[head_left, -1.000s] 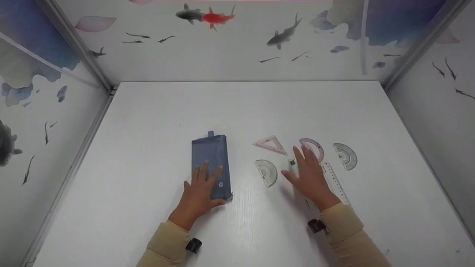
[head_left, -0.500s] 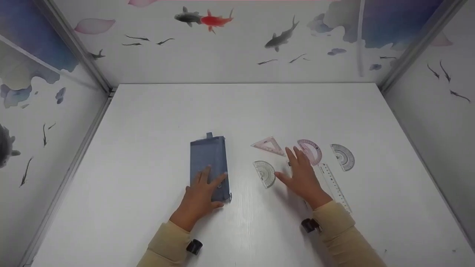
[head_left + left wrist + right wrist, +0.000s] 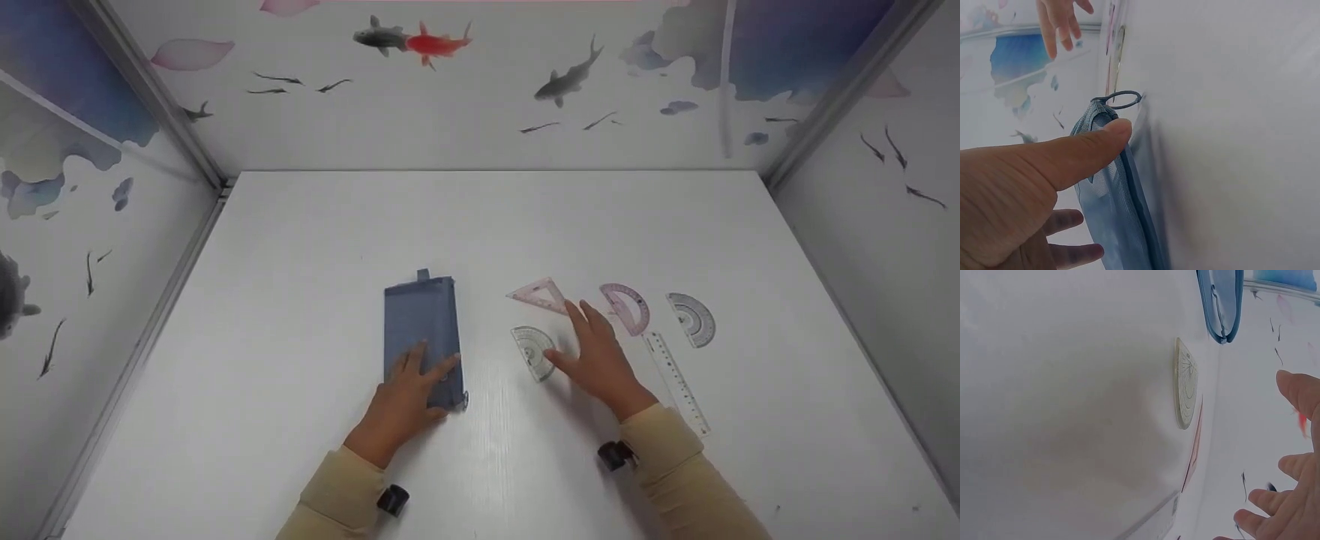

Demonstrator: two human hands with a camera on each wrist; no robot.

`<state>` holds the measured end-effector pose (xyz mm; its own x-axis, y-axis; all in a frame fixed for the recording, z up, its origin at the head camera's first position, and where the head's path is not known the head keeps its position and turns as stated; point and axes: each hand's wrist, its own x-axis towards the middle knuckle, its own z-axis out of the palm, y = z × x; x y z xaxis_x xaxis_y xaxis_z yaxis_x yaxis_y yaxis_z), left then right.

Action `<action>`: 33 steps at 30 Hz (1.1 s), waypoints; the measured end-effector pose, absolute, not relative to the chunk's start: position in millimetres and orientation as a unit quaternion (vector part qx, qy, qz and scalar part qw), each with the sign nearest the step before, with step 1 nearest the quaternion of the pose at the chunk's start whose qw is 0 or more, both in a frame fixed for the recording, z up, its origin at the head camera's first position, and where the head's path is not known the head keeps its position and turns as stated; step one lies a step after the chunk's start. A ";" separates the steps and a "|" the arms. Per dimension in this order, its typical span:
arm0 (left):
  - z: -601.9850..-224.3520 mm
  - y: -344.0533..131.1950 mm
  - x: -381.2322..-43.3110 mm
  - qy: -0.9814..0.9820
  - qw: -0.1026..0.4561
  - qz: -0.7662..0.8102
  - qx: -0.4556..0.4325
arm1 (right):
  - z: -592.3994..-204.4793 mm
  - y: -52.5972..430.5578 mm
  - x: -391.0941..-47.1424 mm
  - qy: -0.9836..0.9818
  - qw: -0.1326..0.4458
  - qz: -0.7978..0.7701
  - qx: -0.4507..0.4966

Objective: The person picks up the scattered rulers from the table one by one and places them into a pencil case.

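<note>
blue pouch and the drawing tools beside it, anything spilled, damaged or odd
Nothing stands out. The pouch lies flat; the pink triangle, pink protractor, two clear protractors and clear ruler lie spread at differing angles, no break visible. Fine cracks would be too small to tell.

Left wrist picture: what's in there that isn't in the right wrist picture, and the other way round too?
Only the left wrist view shows the left hand, at the blue pouch. Only the right wrist view shows curved lines on the clear protractor and part of a red fish on the wall. In the left view, some flat things show just as thin slivers I can't name. Both show the right hand, the pouch, the white table and the painted wall.
</note>
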<state>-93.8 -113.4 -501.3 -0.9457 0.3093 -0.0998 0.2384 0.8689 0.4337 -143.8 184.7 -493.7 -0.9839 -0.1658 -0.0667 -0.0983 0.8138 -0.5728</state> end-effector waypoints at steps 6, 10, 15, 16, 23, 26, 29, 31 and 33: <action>-498.9 -112.5 -93.5 0.962 0.080 0.214 0.151 | -497.6 181.4 -143.2 0.952 0.060 -0.290 -0.073; -498.0 -112.2 -94.1 0.962 0.085 0.213 0.151 | -499.5 178.2 -143.7 0.955 0.062 -0.282 -0.076; -499.3 -111.4 -94.1 0.961 0.090 0.214 0.150 | -500.8 175.0 -143.2 0.953 0.064 -0.286 -0.076; -499.9 -111.3 -94.0 0.961 0.090 0.213 0.151 | -500.9 174.5 -142.8 0.952 0.065 -0.288 -0.076; -503.0 -111.1 -93.9 0.962 0.086 0.205 0.162 | -502.8 169.8 -141.2 0.952 0.080 -0.287 -0.068; -504.1 -111.6 -93.6 0.961 0.087 0.208 0.163 | -504.0 168.0 -141.9 0.952 0.089 -0.285 -0.066; -504.5 -111.9 -93.4 0.959 0.094 0.216 0.160 | -504.6 166.5 -142.8 0.952 0.094 -0.284 -0.066; -504.2 -111.8 -93.4 0.957 0.099 0.221 0.158 | -504.9 165.7 -143.3 0.952 0.095 -0.282 -0.067; -503.8 -111.7 -93.6 0.956 0.102 0.225 0.156 | -505.0 164.9 -143.5 0.953 0.097 -0.281 -0.067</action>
<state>-93.6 -111.7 -503.8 -0.9302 0.3451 -0.1250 0.2529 0.8495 0.4631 -143.5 164.9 -505.0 -0.9721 -0.1822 -0.1475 -0.0732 0.8337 -0.5474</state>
